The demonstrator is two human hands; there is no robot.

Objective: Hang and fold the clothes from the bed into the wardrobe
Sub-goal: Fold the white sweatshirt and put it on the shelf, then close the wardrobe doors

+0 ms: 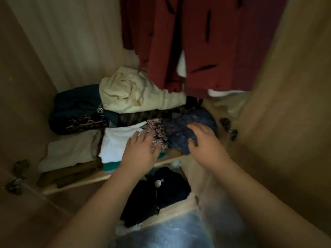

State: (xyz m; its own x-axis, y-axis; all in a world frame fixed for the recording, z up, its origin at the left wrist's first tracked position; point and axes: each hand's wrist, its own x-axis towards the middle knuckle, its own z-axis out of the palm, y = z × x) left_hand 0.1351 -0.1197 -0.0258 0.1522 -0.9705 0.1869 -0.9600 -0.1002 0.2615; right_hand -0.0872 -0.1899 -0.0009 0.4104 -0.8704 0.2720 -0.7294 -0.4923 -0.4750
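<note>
left hand (141,149) fingers (135,137) spread on one patterned cloth (157,128), right hand (203,138) fingers (198,127) curled round one blue garment (179,130)

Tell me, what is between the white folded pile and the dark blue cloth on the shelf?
A pink-and-black patterned cloth lies between the white folded pile and the dark blue cloth, partly under the left hand, seen in the head view.
</note>
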